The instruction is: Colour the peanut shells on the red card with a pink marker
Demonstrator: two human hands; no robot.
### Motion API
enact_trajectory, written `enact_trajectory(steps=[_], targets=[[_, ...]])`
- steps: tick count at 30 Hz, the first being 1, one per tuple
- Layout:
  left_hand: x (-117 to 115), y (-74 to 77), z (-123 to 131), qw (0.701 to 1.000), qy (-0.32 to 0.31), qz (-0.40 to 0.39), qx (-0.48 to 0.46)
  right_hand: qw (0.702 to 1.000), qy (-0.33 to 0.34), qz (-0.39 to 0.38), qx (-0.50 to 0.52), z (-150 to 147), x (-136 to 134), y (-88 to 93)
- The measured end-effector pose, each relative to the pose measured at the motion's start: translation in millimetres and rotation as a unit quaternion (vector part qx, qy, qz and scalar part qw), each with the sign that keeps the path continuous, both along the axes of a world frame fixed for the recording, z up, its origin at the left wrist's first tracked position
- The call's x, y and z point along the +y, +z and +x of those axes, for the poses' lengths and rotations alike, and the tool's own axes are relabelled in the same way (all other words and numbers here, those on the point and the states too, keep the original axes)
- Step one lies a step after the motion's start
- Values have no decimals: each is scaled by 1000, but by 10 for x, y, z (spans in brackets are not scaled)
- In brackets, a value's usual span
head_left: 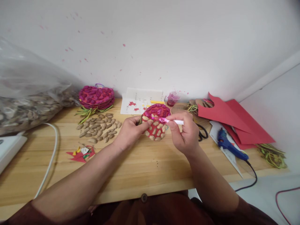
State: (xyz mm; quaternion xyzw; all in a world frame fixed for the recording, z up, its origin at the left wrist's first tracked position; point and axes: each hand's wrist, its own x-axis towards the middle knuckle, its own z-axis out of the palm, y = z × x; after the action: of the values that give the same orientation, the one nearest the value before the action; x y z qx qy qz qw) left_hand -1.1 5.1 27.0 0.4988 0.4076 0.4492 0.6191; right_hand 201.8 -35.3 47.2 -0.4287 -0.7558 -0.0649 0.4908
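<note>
A round red disc (157,132) covered with peanuts is held up over the table. Its far half is painted magenta, while the peanuts nearer me keep their tan shells. My left hand (128,132) grips the disc by its left edge, thumb on top and fingers mostly hidden. In my right hand (185,132) is a paintbrush (177,122) with a white handle, pinched between thumb and fingers. Its pink, wet end touches peanuts near the disc's middle. Behind the disc stands a clear plastic cup (172,99) with pink paint inside.
Loose peanuts (100,126) and a stack of painted discs (96,97) lie left, near a bag of peanuts (30,109). Paper scraps (82,153) sit closer. Right are red sheets (236,122), a blue glue gun (231,147), black-handled scissors (203,132) and green string (273,154).
</note>
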Motion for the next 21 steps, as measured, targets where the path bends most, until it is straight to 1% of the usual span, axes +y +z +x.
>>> enact_trajectory(steps=[3, 7, 11, 15, 18, 21], targets=[[-7, 1, -5, 999, -7, 29, 28, 1000, 3, -10, -4, 2, -2, 1], [-15, 13, -6, 999, -13, 31, 35, 1000, -4, -5, 4, 6, -12, 2], [-16, 32, -18, 996, -2, 60, 60, 1000, 8, 5, 0, -6, -7, 4], [-20, 13, -20, 993, -1, 78, 88, 1000, 6, 19, 5, -10, 2, -11], [-29, 1, -11, 991, -2, 87, 101, 1000, -1, 16, 25, 1, 3, -32], [-35, 10, -10, 989, 5, 100, 109, 1000, -3, 6, 21, 0, -6, -36]])
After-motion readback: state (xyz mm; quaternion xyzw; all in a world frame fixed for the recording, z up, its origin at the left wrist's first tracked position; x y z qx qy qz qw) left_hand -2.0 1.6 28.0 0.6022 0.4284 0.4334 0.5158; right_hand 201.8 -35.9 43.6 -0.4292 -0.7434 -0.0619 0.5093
